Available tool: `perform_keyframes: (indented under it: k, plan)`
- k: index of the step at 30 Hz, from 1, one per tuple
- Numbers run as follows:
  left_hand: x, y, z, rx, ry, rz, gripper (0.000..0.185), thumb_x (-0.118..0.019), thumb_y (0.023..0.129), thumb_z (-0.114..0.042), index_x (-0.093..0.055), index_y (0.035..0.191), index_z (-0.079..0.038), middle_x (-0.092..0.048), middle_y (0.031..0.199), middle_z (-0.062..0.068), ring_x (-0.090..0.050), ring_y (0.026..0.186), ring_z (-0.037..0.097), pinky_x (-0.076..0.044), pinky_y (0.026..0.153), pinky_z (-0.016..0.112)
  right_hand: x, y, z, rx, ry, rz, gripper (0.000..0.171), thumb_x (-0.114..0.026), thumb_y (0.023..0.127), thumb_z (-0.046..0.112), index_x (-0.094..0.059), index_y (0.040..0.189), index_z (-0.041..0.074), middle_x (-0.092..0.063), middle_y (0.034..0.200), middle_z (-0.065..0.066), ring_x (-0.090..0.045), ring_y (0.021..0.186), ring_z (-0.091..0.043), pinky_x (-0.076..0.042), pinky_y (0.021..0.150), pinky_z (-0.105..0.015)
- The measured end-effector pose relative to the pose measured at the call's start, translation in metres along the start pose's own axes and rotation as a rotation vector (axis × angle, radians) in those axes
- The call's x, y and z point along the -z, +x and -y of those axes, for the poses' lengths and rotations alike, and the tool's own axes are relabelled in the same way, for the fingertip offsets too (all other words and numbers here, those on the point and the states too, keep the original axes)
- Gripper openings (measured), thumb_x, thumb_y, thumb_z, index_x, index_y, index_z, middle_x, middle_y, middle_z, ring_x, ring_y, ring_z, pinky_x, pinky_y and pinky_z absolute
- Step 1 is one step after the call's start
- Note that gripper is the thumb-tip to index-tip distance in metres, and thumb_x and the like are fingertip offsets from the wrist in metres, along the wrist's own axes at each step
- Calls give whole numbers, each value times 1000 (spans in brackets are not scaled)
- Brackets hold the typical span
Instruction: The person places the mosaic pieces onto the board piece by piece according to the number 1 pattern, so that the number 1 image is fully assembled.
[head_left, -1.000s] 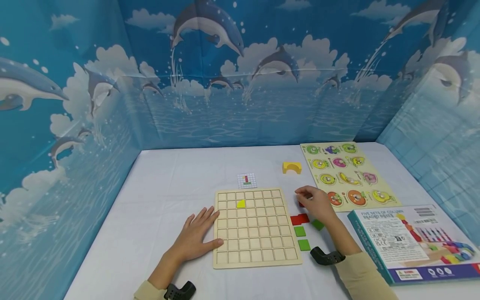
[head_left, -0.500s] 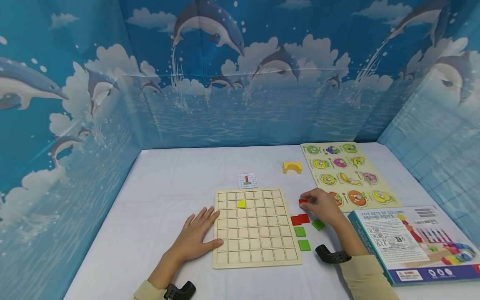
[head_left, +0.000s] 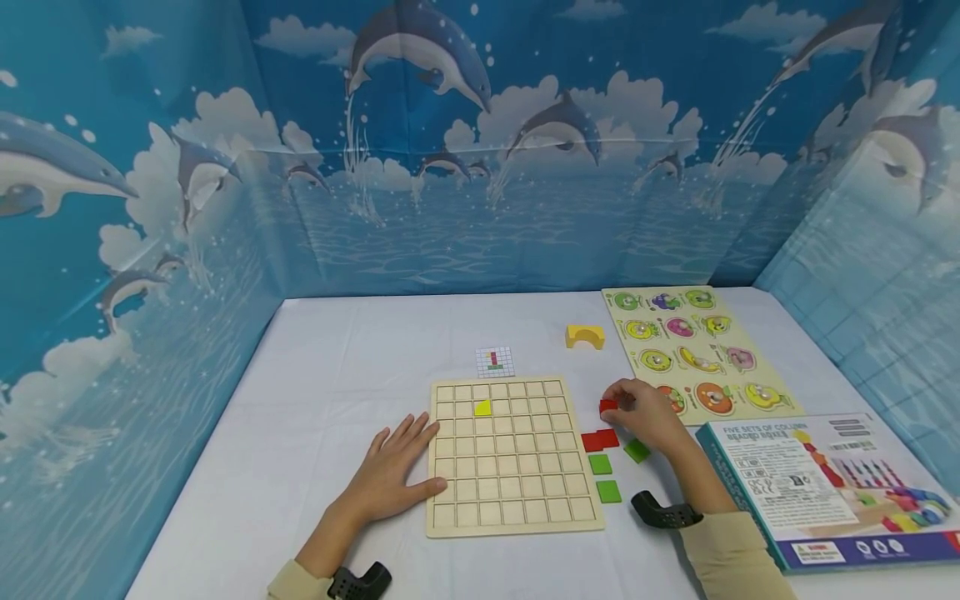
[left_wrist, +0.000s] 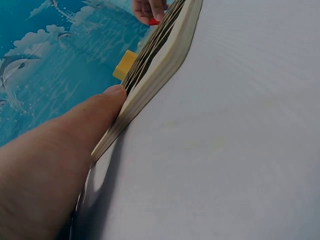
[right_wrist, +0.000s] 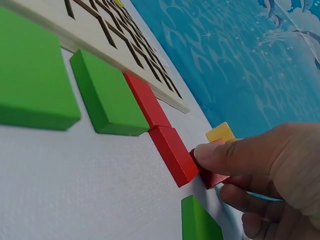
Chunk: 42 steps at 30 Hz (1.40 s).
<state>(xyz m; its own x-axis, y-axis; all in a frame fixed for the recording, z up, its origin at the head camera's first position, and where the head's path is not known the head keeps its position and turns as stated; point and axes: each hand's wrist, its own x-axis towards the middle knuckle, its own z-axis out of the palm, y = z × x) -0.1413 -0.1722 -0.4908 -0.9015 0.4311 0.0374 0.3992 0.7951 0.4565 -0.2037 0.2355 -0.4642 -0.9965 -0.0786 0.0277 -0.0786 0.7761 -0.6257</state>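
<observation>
My left hand (head_left: 393,479) lies with fingers spread at the left edge of a wooden grid board (head_left: 517,527); its thumb (left_wrist: 107,102) rests on the board's rim in the left wrist view. One yellow tile (head_left: 482,407) with a rounded corner sits in a cell of the second row. To the right of the board, my right hand (head_left: 647,414) pinches a red block (right_wrist: 214,172) between thumb and fingers, close over the cloth. Near it lie two red tiles (head_left: 600,440) touching each other, and several green tiles (head_left: 608,492) beside the board.
Behind the board lies a small printed pattern card (head_left: 494,362). A yellow arch block (head_left: 584,337) stands farther back. A fruit puzzle board (head_left: 697,358) and a teal toy box (head_left: 832,492) occupy the right side. A dolphin-print curtain (head_left: 495,233) borders the table.
My right hand has drawn slightly right and toward me, and its fingers have come onto the red block, now more visible. The left hand and board have stayed still.
</observation>
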Motion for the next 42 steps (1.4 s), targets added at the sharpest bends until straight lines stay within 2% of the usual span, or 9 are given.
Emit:
perform_keyframes:
  k: [3, 8, 15, 28, 33, 35, 38, 42]
  plan:
    - [0, 0, 0, 3, -2, 0, 87, -55, 87, -66, -30, 155, -17, -21, 161, 4, -14, 148, 25, -7, 114, 55, 0, -1, 0, 4, 24, 1, 15, -75, 86, 8, -67, 98, 7, -63, 93, -6, -55, 88, -25, -47, 77, -39]
    - [1, 0, 0, 5, -11, 6, 87, -56, 87, -65, -30, 155, -17, -21, 161, 4, -13, 148, 25, -7, 114, 56, 0, -1, 0, 18, 51, 12, 7, -70, 91, 10, -68, 97, 8, -64, 83, 0, -55, 79, -20, -45, 65, -30]
    - [2, 0, 0, 4, -8, 5, 86, -56, 87, -65, -30, 155, -17, -21, 161, 4, -14, 148, 25, -8, 114, 56, 1, 0, 3, 6, 105, 25, 8, -67, 93, 12, -68, 99, 6, -64, 81, -1, -56, 69, -18, -44, 57, -28]
    - [4, 1, 0, 0, 0, 5, 86, -56, 88, -64, -31, 155, -16, -22, 161, 4, -14, 148, 25, -9, 114, 56, -2, 1, 12, -7, 233, 54, 13, -67, 94, 14, -68, 101, 3, -64, 84, -6, -61, 65, -18, -49, 58, -25]
    - [4, 0, 0, -1, -3, 2, 86, -56, 87, -64, -31, 155, -16, -22, 160, 4, -15, 148, 25, -9, 114, 56, -7, 2, 15, 10, 265, 71, 13, -66, 95, 14, -68, 101, 3, -65, 88, -8, -63, 65, -18, -51, 68, -30]
    - [4, 1, 0, -3, -2, 2, 86, -56, 87, -64, -31, 155, -16, -22, 160, 4, -15, 148, 25, -9, 114, 56, -8, 3, 16, -4, 284, 76, 12, -66, 94, 13, -67, 101, 3, -65, 89, -8, -64, 65, -17, -52, 69, -28]
    - [5, 0, 0, -5, 1, 5, 86, -56, 88, -64, -31, 155, -17, -22, 160, 4, -15, 148, 25, -9, 114, 56, -11, 2, 20, -15, 328, 93, 13, -66, 94, 13, -67, 102, 2, -64, 92, -11, -64, 66, -18, -54, 63, -26]
    - [5, 0, 0, -4, 2, 8, 86, -55, 88, -65, -31, 155, -16, -22, 160, 4, -15, 148, 25, -9, 114, 56, -14, 2, 28, -1, 382, 124, 15, -66, 95, 13, -66, 103, 0, -65, 93, -12, -66, 67, -19, -55, 63, -25]
